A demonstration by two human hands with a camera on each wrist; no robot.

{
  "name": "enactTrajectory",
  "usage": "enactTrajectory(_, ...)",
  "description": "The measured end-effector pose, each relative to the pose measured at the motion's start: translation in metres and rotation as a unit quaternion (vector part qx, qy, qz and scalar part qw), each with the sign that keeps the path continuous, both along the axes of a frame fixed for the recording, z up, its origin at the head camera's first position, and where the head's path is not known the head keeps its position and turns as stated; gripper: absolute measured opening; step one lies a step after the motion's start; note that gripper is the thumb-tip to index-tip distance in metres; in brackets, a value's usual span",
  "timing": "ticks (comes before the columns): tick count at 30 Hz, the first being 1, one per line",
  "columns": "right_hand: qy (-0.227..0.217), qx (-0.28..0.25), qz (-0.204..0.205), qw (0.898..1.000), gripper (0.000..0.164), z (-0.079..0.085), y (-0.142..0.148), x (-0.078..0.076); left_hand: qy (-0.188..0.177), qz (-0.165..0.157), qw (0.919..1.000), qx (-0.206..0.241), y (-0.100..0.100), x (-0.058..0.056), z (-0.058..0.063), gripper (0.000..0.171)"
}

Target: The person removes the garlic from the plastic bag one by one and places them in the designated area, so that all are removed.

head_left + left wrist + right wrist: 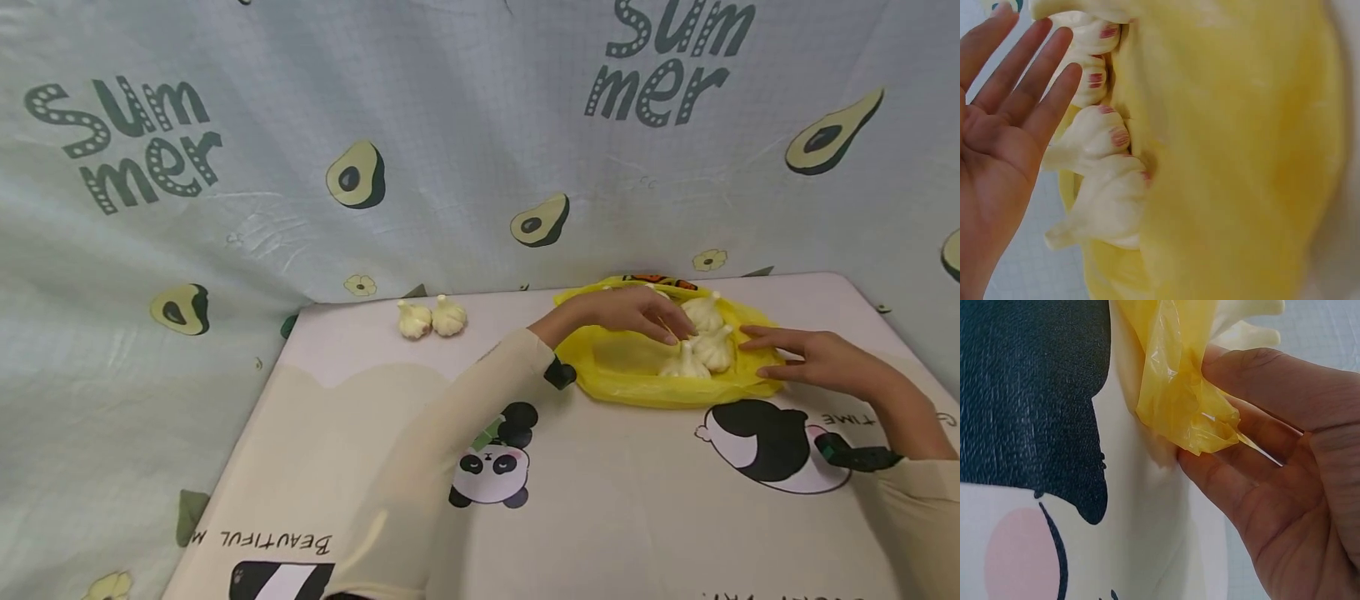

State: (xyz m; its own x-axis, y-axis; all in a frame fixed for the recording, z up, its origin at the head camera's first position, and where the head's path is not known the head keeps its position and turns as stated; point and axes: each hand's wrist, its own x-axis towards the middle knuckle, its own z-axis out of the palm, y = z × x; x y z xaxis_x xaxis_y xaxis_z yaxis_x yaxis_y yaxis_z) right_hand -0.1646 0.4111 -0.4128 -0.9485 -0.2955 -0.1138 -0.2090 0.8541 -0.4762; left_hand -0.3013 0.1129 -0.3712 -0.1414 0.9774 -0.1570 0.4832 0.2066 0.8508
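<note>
A yellow plastic bag [637, 390] lies spread on the table at the back right, with several white garlic bulbs [714, 350] inside its opening. My left hand [637, 312] reaches over the bag from the left, fingertips close above the bulbs. The left wrist view shows its fingers extended and palm bare, beside a row of garlic bulbs [1110, 200] with reddish marks. At the bag's right end, my right hand [832, 360] holds the crumpled yellow edge [1179, 394] between thumb and fingers.
Two more garlic bulbs [449, 317] sit side by side at the table's back edge, left of the bag. The light tablecloth [600, 517] has panda drawings and lettering. A pale curtain [450, 108] printed with avocados hangs right behind the table.
</note>
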Motion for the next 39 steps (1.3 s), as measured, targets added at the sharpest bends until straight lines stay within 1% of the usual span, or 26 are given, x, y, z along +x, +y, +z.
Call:
enactTrajectory(2,-0.002,0.005,-0.001,1.000,0.044,0.001,0.000,-0.001,-0.026,-0.005,0.9996,-0.006,0.008,-0.003,-0.001,0.037)
enactTrajectory(5,-0.006,0.002,-0.003,1.000,0.044,0.000,0.001,-0.001,-0.072,-0.010,0.9973,-0.011,0.018,-0.008,-0.005,0.033)
enactTrajectory(8,-0.005,-0.002,0.001,1.000,0.043,-0.002,0.001,-0.002,-0.099,-0.010,0.9949,-0.014,0.024,-0.011,-0.010,0.029)
enactTrajectory(10,-0.003,-0.005,0.004,1.000,0.043,-0.002,0.001,-0.002,-0.108,-0.007,0.9940,-0.016,0.026,-0.013,-0.012,0.027)
enactTrajectory(14,0.004,-0.002,0.009,1.000,0.043,-0.003,0.000,-0.002,-0.106,0.000,0.9942,-0.022,0.028,-0.014,-0.015,0.027)
enactTrajectory(17,0.008,-0.002,0.010,1.000,0.042,-0.002,0.000,-0.002,-0.122,0.000,0.9923,-0.021,0.029,-0.014,-0.016,0.026)
enactTrajectory(21,0.008,-0.003,0.009,1.000,0.042,0.000,-0.001,-0.001,-0.172,-0.006,0.9849,-0.020,0.032,-0.014,-0.016,0.024)
enactTrajectory(23,0.007,-0.003,0.008,1.000,0.042,0.000,-0.001,-0.001,-0.190,-0.011,0.9815,-0.018,0.033,-0.014,-0.018,0.022)
enactTrajectory(26,0.008,-0.004,0.010,1.000,0.042,0.001,-0.001,-0.001,-0.232,-0.023,0.9723,-0.010,0.035,-0.014,-0.024,0.018)
enactTrajectory(30,0.010,-0.004,0.010,1.000,0.042,0.001,-0.002,-0.001,-0.293,-0.037,0.9555,0.001,0.038,-0.013,-0.034,0.016)
enactTrajectory(31,0.011,-0.002,0.011,1.000,0.042,0.000,-0.001,-0.001,-0.299,-0.040,0.9533,0.005,0.039,-0.013,-0.036,0.017)
enactTrajectory(33,0.013,-0.003,0.013,1.000,0.042,0.000,-0.001,-0.001,-0.304,-0.040,0.9519,0.009,0.040,-0.013,-0.038,0.022)
enactTrajectory(34,0.013,-0.002,0.013,1.000,0.041,0.000,-0.001,-0.001,-0.300,-0.040,0.9531,0.011,0.041,-0.012,-0.039,0.025)
enactTrajectory(36,0.013,-0.002,0.012,1.000,0.041,0.000,-0.001,-0.001,-0.281,-0.044,0.9585,0.016,0.042,-0.012,-0.040,0.030)
enactTrajectory(39,0.009,-0.002,0.009,1.000,0.041,0.000,-0.001,-0.001,-0.241,-0.052,0.9688,0.021,0.042,-0.013,-0.041,0.028)
